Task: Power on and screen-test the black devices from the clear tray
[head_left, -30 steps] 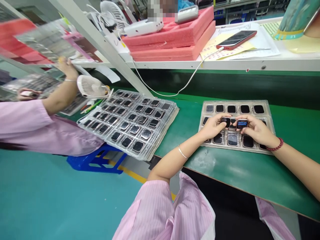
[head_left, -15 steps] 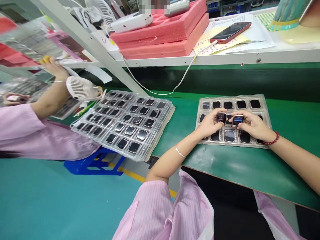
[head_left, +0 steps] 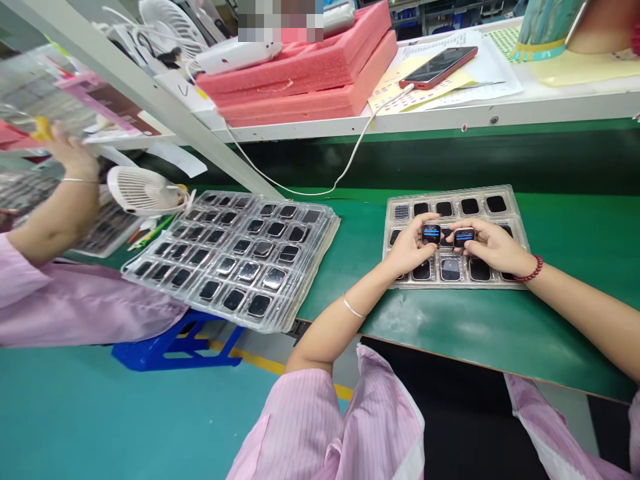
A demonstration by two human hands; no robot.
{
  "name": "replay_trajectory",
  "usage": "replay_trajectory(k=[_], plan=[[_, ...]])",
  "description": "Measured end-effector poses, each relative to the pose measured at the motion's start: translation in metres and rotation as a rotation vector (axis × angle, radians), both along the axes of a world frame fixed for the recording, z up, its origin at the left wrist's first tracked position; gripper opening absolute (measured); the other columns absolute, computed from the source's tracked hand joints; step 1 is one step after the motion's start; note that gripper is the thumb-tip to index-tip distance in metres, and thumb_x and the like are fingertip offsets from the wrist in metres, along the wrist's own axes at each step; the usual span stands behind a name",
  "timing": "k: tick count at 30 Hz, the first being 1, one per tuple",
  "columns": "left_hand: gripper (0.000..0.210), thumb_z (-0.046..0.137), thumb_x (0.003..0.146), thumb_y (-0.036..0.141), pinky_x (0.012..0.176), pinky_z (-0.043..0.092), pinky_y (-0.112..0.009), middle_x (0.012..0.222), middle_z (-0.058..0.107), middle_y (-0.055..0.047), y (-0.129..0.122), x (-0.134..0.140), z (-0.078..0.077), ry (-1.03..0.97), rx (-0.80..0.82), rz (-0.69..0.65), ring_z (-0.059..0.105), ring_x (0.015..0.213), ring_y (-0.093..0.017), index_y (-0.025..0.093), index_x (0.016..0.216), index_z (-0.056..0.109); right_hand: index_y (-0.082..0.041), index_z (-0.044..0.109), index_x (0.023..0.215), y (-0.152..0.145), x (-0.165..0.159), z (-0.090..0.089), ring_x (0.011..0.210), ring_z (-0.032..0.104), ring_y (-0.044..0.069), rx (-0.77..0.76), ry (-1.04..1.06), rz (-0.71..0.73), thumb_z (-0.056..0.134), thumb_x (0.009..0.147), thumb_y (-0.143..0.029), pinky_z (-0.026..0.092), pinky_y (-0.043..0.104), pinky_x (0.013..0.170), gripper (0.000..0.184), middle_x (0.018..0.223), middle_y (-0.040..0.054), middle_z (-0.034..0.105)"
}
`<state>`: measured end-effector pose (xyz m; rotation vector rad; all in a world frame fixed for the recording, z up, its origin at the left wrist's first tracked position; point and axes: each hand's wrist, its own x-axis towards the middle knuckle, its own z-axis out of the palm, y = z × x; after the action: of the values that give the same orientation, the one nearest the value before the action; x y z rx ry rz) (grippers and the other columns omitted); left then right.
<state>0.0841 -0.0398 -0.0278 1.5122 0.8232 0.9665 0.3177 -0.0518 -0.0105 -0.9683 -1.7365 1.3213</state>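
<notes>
Spreading under both grips, the green bench (head_left: 500, 333) carries everything, and out past the left grip a stack of clear blister trays (head_left: 235, 257) full of dark watch bodies overhangs its near edge. Directly below the grips lies a smaller clear tray (head_left: 453, 283), some pockets filled and some bare; it looks thin and flexible, so it would likely bow if lifted by one corner.

The person's left hand (head_left: 407, 248) pinches one watch body (head_left: 431, 233) by its side edges, fingers closed on it, and the right hand (head_left: 493, 245) grips a second watch body (head_left: 463, 236) the same way. Both are held just above the tray's middle row, nearly touching each other between the two grips, lit screens tilted up toward the camera.

Each body appears small, light and rigid, with a glossy glass face that probably slips and smudges easily and could crack if dropped; the metal-looking side edges are the sensible place to hold, as both hands do. Each is a rounded rectangle close to square, so its long axis cannot be told with certainty.

Far beyond the left grip, a co-worker's arm (head_left: 60, 213) reaches up beside a small white fan (head_left: 143, 191).
</notes>
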Motion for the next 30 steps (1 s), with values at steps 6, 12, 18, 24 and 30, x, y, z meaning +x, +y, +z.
replay_trajectory(k=[6,12,18,24,30], plan=[[0.078,0.083,0.076,0.029,0.089,0.056,-0.032,0.114,0.071,-0.009,0.0044,-0.0036,-0.0018,-0.116,-0.082,-0.018,0.07,0.106,-0.021,0.023,0.143,0.044,-0.025,0.061,0.128,-0.001,-0.0004,0.0,0.101,0.077,0.025,-0.031,0.065,0.015,0.07,0.08,-0.019,0.065,0.044,0.092,0.049,0.117,0.0084,0.076],[0.082,0.089,0.073,0.04,0.09,0.056,-0.034,0.115,0.071,-0.009,0.0059,-0.0054,-0.0015,-0.151,-0.101,0.0,0.071,0.105,-0.022,0.023,0.141,0.047,-0.026,0.054,0.139,-0.0004,0.0009,-0.003,0.119,0.073,0.028,-0.043,0.093,0.035,0.075,0.08,-0.022,0.06,0.05,0.106,0.062,0.124,0.009,0.074],[0.058,0.077,0.084,0.044,0.086,0.056,-0.034,0.103,0.072,-0.007,0.0054,-0.0034,-0.0022,-0.1,-0.01,0.033,0.069,0.095,-0.02,0.02,0.131,0.052,-0.026,0.058,0.135,-0.0012,-0.0001,-0.0012,0.115,0.074,0.028,-0.026,0.075,0.042,0.071,0.08,-0.02,0.062,0.05,0.102,0.057,0.123,0.0093,0.073],[0.058,0.07,0.077,0.023,0.088,0.054,-0.034,0.102,0.07,-0.005,0.0055,-0.0019,-0.0026,-0.072,0.009,0.034,0.069,0.097,-0.019,0.021,0.131,0.049,-0.025,0.06,0.132,-0.0001,0.0007,-0.0008,0.099,0.077,0.026,-0.031,0.023,0.02,0.065,0.082,-0.019,0.066,0.044,0.087,0.05,0.121,0.0097,0.075],[0.061,0.068,0.074,0.018,0.085,0.053,-0.031,0.102,0.07,-0.005,0.0046,-0.0006,-0.0024,-0.052,0.007,0.048,0.069,0.101,-0.02,0.021,0.132,0.049,-0.025,0.062,0.13,0.0002,0.0003,-0.0019,0.105,0.076,0.026,-0.021,0.036,0.025,0.066,0.083,-0.018,0.065,0.047,0.093,0.048,0.12,0.009,0.075]])
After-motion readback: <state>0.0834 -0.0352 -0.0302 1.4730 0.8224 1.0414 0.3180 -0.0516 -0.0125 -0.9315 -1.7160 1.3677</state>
